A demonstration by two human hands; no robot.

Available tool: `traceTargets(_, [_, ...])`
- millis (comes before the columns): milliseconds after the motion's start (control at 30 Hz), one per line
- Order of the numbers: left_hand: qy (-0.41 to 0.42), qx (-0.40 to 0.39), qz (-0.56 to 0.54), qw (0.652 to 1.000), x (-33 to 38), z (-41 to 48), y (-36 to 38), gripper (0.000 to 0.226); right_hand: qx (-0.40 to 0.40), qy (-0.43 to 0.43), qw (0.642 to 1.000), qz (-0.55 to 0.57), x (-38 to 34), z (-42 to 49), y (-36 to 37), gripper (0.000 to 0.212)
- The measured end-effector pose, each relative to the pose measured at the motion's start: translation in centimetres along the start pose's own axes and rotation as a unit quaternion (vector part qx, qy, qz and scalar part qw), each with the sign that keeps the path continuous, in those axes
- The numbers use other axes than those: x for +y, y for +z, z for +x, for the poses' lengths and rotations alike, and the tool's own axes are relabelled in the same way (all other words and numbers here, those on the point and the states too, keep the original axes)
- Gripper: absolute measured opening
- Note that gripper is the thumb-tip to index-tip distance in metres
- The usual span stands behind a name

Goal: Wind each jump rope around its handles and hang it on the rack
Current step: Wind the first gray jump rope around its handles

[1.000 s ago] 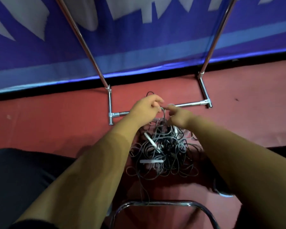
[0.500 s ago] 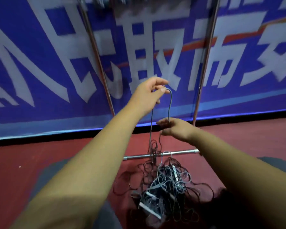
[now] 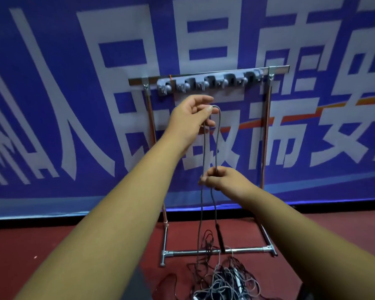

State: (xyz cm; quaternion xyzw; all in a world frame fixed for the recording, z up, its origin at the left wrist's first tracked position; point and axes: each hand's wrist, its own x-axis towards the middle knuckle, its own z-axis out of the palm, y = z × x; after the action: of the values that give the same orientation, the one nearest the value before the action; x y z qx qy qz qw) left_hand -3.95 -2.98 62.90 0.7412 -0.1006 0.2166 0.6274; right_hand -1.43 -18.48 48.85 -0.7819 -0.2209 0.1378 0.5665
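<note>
Pinching the top bend of a grey jump rope (image 3: 217, 135) between thumb and forefinger, my left hand (image 3: 189, 119) is raised. Its other fingers are loosely spread. It sits just below the grey hook strip (image 3: 206, 83), not touching it.

Two strands drop from that bend. My right hand (image 3: 224, 179) is lower, fingers curled round the rope. I cannot tell whether it has both strands or only the right one.

Below the right hand the strands run on down. One carries a slim black handle (image 3: 220, 237) that hangs in front of the base bar (image 3: 247, 250). Both strands end in a tangled pile of ropes (image 3: 223, 282) on the red floor (image 3: 52, 245), in front of the base bar.

The rack (image 3: 277, 69) is a metal tube frame with two uprights, the hook strip fixed along its top bar. Behind it is a blue banner (image 3: 52, 83) with large white characters.
</note>
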Motion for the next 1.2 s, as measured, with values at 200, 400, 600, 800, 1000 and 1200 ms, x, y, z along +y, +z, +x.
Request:
traceTargets(200, [-0.019, 0.045, -0.082, 0.995, 0.7, 1.5, -2.5, 0.022, -0.041, -0.002, 0.999, 0.021, -1.1, -0.5, 0.2, 0.02])
traceTargets(400, [-0.096, 0.06, -0.223, 0.968, -3.1, 0.9, -3.5, 0.023, -0.037, 0.047, 0.993, 0.105, 1.2, 0.7, 2.7, 0.046])
traceTargets(600, [-0.142, 0.086, -0.281, 0.945, -7.6, 0.3, -4.6, 0.021, -0.092, 0.097, 0.987, 0.083, 3.3, 1.3, 5.8, 0.024])
traceTargets(800, [-0.262, 0.028, -0.167, 0.95, -14.6, -2.1, -6.2, 0.039, -0.03, 0.115, 0.99, 0.074, 3.8, 2.2, 5.8, 0.024])
traceTargets(1000, [-0.4, -0.205, -0.122, 0.885, -23.5, -9.1, -2.9, 0.058, 0.041, 0.158, 0.974, 0.154, 4.7, 3.6, 4.4, 0.021])
traceTargets(1200, [-0.367, -0.416, -0.001, 0.832, -28.9, -12.2, 1.2, 0.042, 0.107, 0.221, 0.947, 0.205, 8.5, 4.4, 1.4, 0.021])
